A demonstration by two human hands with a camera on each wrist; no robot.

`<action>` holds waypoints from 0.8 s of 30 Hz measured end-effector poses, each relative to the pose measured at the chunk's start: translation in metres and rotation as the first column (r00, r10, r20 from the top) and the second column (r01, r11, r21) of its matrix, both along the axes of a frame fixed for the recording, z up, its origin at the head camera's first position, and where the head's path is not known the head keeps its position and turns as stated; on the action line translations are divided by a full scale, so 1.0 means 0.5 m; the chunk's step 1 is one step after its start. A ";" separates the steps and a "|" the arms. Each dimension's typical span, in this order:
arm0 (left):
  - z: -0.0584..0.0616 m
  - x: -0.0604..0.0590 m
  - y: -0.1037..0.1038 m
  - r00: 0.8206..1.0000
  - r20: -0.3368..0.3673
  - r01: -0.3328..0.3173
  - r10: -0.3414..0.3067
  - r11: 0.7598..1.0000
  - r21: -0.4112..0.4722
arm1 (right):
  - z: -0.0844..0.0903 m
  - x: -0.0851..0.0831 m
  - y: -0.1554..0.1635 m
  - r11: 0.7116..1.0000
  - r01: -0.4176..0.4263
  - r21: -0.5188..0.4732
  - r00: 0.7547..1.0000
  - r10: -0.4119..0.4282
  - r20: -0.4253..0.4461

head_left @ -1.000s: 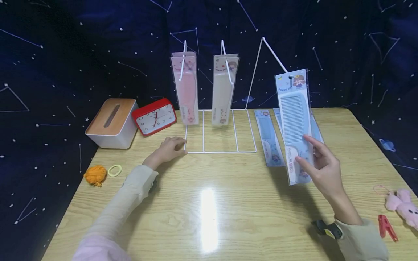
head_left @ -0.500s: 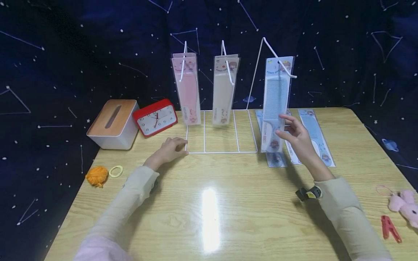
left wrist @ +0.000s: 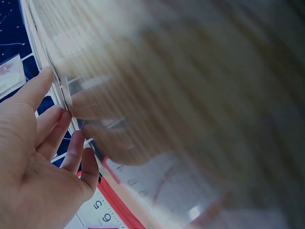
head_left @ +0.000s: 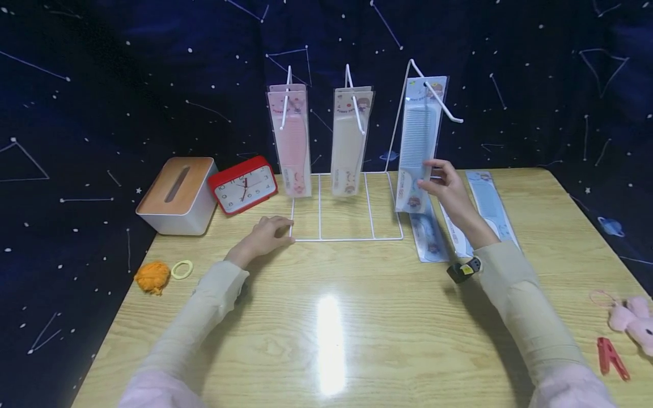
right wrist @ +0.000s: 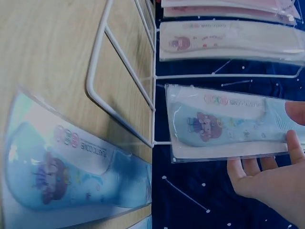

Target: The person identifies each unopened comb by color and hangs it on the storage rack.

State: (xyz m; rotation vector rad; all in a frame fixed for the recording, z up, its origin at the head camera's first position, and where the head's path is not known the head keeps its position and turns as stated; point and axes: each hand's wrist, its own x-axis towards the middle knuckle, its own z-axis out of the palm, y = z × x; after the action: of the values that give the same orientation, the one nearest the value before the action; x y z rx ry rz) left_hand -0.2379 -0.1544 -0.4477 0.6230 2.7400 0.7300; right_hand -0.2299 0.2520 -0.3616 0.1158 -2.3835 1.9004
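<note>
My right hand (head_left: pixel 442 182) pinches the lower part of a packaged blue comb (head_left: pixel 418 136), thumb in front and fingers behind (right wrist: pixel 267 176). The pack (right wrist: pixel 224 126) hangs on the rightmost hook (head_left: pixel 444 107) of a white wire rack (head_left: pixel 347 238). A pink comb pack (head_left: pixel 291 141) and a cream one (head_left: pixel 348 141) hang on the other two hooks. My left hand (head_left: pixel 262 233) lies on the table, its straight fingers (left wrist: pixel 38 157) against the rack's front-left corner. More blue comb packs (head_left: pixel 487 204) lie flat to the right of the rack.
A tissue box (head_left: pixel 176 192) and a red clock (head_left: pixel 244 184) stand left of the rack. An orange yarn ball (head_left: pixel 151 276) and a yellow hair tie (head_left: pixel 181 268) lie near the left edge. A pink plush (head_left: pixel 632 320) and a red clip (head_left: pixel 609 357) lie at the right edge.
My right hand carried the blue comb pack from the front right up and left, onto the rightmost hook, then slid it farther back. The left hand stayed put.
</note>
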 end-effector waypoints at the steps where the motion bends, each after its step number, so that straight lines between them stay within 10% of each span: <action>1: 0.000 0.000 0.000 1.000 -0.001 -0.001 0.001 1.000 0.000 | 0.000 -0.007 0.000 1.000 0.004 0.010 1.000 -0.004 0.011; 24: 0.005 0.006 0.000 1.000 -0.015 0.008 -0.008 1.000 0.012 | -0.022 -0.072 -0.001 0.989 -0.073 0.127 0.994 0.062 0.088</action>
State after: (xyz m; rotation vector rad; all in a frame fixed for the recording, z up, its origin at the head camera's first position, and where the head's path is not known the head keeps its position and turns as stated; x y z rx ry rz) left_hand -0.2352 -0.1545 -0.4452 0.6442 2.7474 0.7433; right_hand -0.2661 0.2513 -0.3725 0.1304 -2.5906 1.8115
